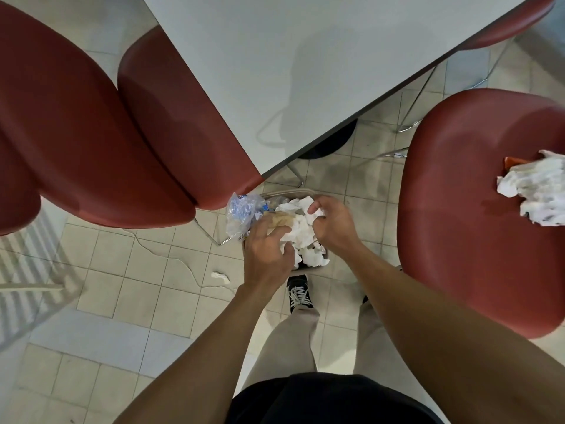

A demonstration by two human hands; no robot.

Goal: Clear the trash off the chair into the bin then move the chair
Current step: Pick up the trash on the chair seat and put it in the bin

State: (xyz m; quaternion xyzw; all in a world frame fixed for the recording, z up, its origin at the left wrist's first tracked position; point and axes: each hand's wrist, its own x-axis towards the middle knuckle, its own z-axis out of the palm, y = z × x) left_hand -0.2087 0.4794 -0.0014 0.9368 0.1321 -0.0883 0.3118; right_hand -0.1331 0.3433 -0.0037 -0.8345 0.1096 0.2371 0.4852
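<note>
Crumpled white paper tissues (301, 237) and a clear crinkled plastic bag with blue print (243, 214) lay heaped in a small grey bin (286, 193) on the tiled floor (128, 280), beside the corner of the white counter (275, 71). The left hand (267, 258), grip spread, pressed on the heap; the right hand (333, 223), grip curled, pinched tissue. More crumpled white paper (538, 191) sat on the red moulded chair (470, 215) at right; one scrap (220, 276) lay on the floor.
</note>
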